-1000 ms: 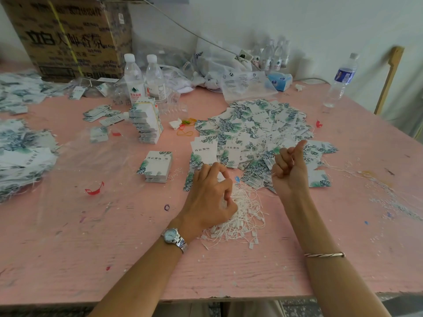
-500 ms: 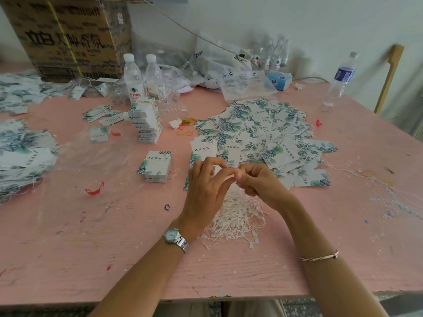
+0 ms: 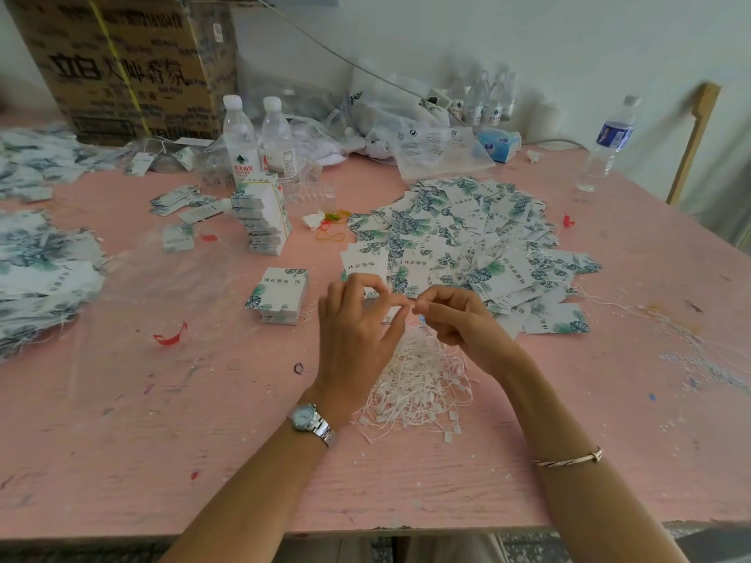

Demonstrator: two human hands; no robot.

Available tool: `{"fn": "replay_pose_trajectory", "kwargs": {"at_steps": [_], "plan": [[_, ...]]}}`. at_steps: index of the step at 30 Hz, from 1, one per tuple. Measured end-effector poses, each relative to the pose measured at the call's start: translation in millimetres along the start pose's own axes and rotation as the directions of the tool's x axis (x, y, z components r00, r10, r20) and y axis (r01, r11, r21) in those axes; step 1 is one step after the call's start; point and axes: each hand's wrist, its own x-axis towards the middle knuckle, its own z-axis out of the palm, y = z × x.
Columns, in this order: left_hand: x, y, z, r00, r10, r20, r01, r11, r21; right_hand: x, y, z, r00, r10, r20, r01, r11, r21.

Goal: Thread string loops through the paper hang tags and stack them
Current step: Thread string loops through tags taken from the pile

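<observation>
Pink table (image 3: pixel 203 461) stretches wide from its near edge to the strings (image 3: pixel 414 379); above them our left hand (image 3: pixel 353 331) and right hand (image 3: pixel 459 323) meet fingertips, tags (image 3: pixel 467 237) just beyond; we cannot tell what they pinch.

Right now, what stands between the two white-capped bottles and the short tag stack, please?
A taller leaning tag stack, shown in the head view.

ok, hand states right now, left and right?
Left hand: closed, pinching what looks like a string loop between thumb and forefinger.
Right hand: closed, pinching the same string loop, fingertips meeting the left's; string too thin to confirm.
</observation>
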Motion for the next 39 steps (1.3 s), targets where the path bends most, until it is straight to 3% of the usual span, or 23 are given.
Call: {"fn": "replay_pose_trajectory", "kwargs": {"at_steps": [6,17,23,28,32,39], "plan": [[4,-9,-8,0.974,-0.193,0.119,0.153,0.947,0.281,2,1,-3,0.992,-0.021,-0.122,0.029,0.997,0.067],[8,-10,-18,0.983,-0.178,0.045,0.168,0.971,0.172,3,1,-3,0.985,0.0,-0.17,0.012,0.997,0.071],[9,-10,-17,0.977,-0.195,0.08,0.18,0.97,0.165,3,2,-4,0.983,0.005,-0.183,0.009,0.997,0.074],[7,-9,-16,0.998,-0.014,-0.065,0.022,0.993,0.117,2,0,-4,0.977,-0.024,-0.21,0.053,0.989,0.137],[5,-6,-15,0.961,0.169,-0.219,-0.152,0.984,0.095,0,-1,-4,0.975,-0.037,-0.218,0.072,0.985,0.154],[0,-3,-11,0.914,0.339,-0.223,-0.35,0.937,-0.009,0,-3,-2,0.968,-0.077,-0.237,0.101,0.991,0.089]]}}
